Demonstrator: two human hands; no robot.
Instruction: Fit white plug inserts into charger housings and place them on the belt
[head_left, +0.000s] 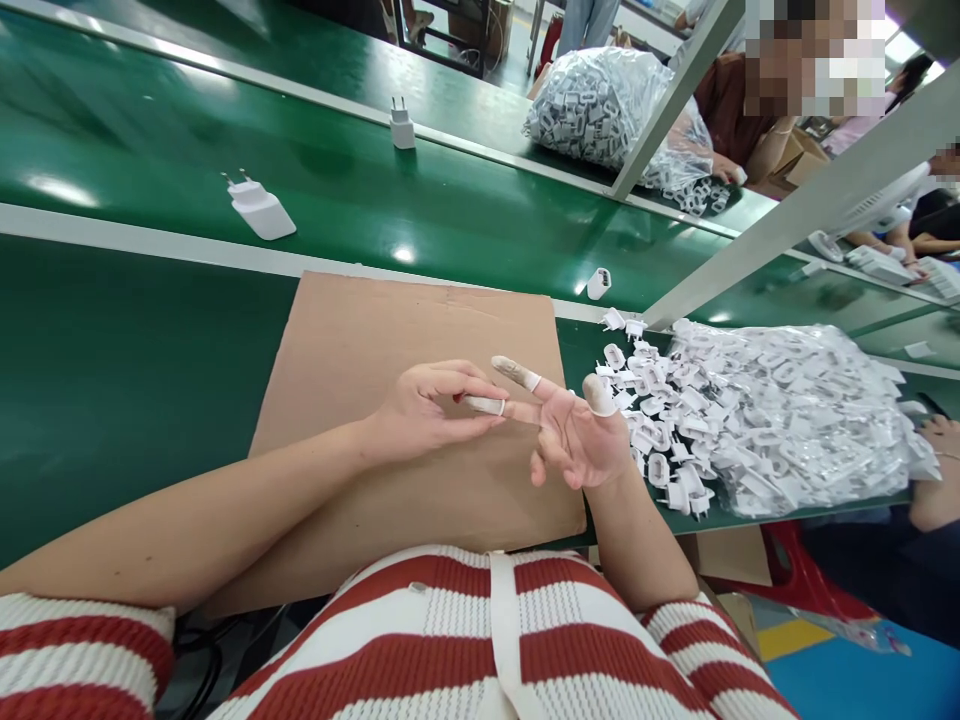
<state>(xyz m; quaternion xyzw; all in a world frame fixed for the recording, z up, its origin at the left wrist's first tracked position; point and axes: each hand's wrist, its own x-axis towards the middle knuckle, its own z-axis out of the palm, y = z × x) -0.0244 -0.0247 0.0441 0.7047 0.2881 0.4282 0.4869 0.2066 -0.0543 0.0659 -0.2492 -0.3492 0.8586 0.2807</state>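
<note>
My right hand [574,432] is held palm up over a brown cardboard sheet [375,340], fingers spread, with white finger cots on the thumb, index and middle finger. My left hand [427,405] pinches the cot on the right middle finger. Both hands hover above the cardboard, holding no part. Just right of them lies a heap of small white plastic plug parts [660,420], spilling from a clear bag [795,420].
A green conveyor belt [150,130] carries a white charger [259,208], an upright charger [402,125] and a small white part [598,283]. Another bag of white parts [600,105] lies farther back. Metal frame bars [787,215] cross at right. Other people sit at upper right.
</note>
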